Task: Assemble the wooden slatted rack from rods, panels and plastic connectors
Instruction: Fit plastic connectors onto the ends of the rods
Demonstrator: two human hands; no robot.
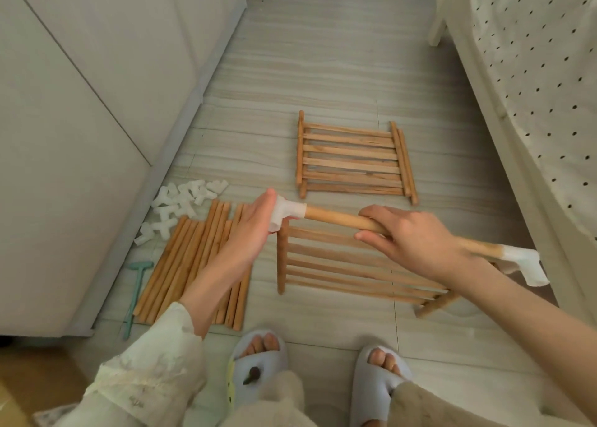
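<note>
You stand on a pale tiled floor (339,71) with faint woodgrain streaks. White cabinet (80,119) fronts run along your left. On your right, a bed (484,110) with dotted cream bedding (542,55); light soft and even.

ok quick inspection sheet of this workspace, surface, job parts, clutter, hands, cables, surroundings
surface: pale tiled floor.
job's things: held rod with a white connector at its left end and another at its right end; two slatted panels, far and near; loose rods; spare connectors.
clutter: green tool beside the rods.
grippers: left hand presses the left connector with straight fingers; right hand grips the rod.
cables: nothing seen.
surroundings: white cabinet left, dotted bedding right.
</note>
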